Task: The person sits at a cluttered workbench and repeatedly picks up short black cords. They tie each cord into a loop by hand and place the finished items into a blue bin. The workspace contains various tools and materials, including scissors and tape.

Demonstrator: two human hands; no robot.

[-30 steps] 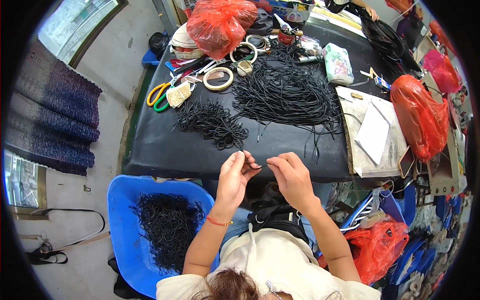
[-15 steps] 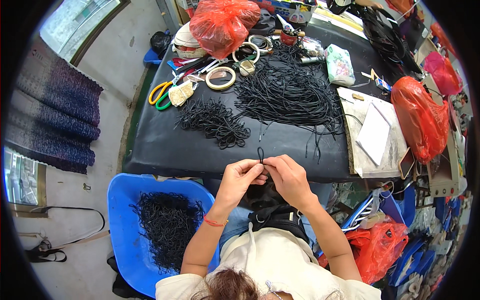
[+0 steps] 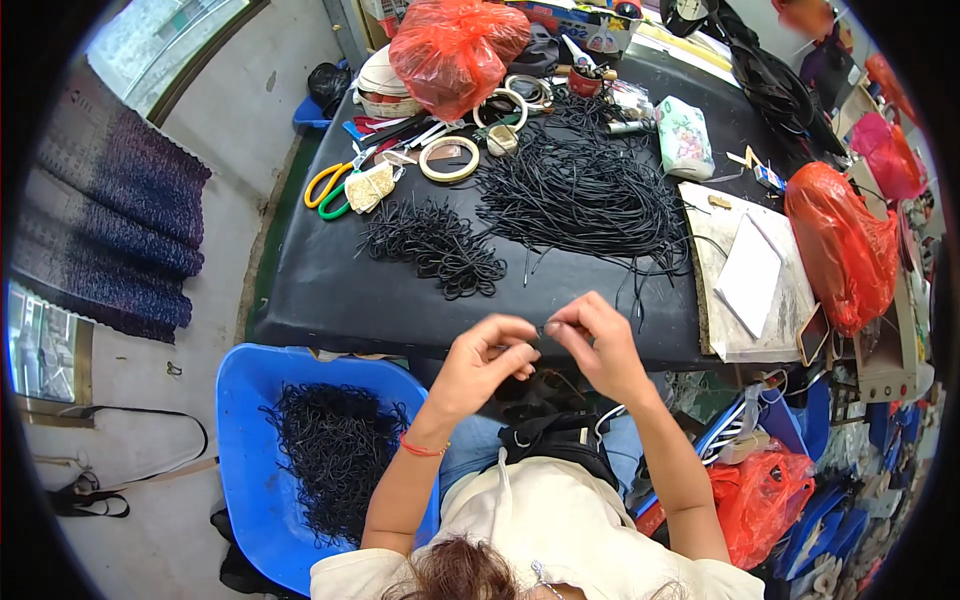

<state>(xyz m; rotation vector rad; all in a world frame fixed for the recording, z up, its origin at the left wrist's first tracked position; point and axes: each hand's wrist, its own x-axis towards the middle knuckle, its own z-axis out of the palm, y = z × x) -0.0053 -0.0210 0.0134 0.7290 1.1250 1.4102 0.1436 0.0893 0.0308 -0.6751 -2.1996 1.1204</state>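
While both hands meet above the tabletop (image 3: 330, 290) edge, left hand (image 3: 487, 358) and right hand (image 3: 592, 345) each keep a pinching grip on a short black cord (image 3: 543, 328), fingertips close for fine work.

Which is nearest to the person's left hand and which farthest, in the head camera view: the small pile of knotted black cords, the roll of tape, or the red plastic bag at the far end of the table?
From the left hand:
1. Small pile of knotted black cords, just beyond the hand, slightly left.
2. Roll of tape, farther up the table.
3. Red plastic bag, at the table's far end.
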